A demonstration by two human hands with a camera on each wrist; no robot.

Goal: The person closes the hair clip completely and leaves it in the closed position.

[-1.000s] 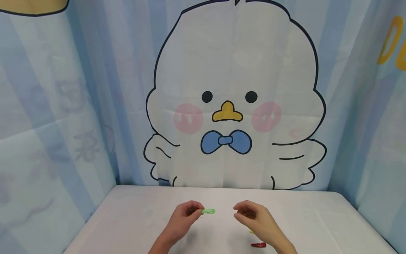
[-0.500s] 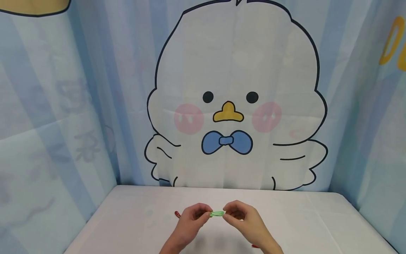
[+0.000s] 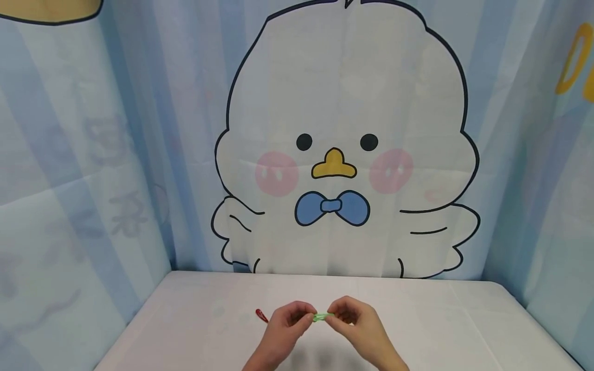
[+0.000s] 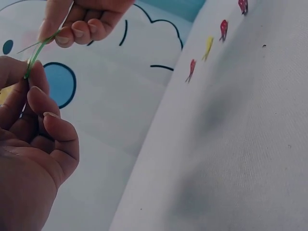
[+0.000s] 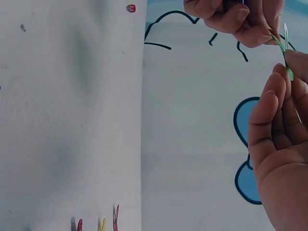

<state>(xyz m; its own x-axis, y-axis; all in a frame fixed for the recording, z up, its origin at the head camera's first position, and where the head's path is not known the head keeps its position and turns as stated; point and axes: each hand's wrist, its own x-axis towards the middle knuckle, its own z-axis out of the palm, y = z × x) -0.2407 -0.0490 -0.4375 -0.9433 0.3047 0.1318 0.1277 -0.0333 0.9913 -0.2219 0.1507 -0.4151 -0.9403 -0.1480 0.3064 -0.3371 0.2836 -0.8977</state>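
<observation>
Both hands hold a green snap hair clip (image 3: 321, 317) between them, raised over the white table. My left hand (image 3: 289, 330) pinches one end with thumb and fingertips, and my right hand (image 3: 357, 327) pinches the other. In the left wrist view the green hair clip (image 4: 33, 58) shows its two arms spread apart, the left hand (image 4: 38, 139) below it and the right hand (image 4: 89, 21) above. The right wrist view also shows the clip (image 5: 287, 62) with its arms parted, between the right hand (image 5: 284, 130) and the left hand (image 5: 236, 19).
A red hair clip (image 3: 261, 315) lies on the white table (image 3: 195, 330), just left of the left hand. Red clips (image 4: 191, 70) and a yellow clip (image 4: 208, 48) stand in a row on the tabletop in the left wrist view. A cartoon-printed curtain (image 3: 334, 247) hangs behind the table.
The right hand has come left and taken the clip's free end, while the left hand has moved right. The clip's arms look more spread now. A red clip at left has come into view.
</observation>
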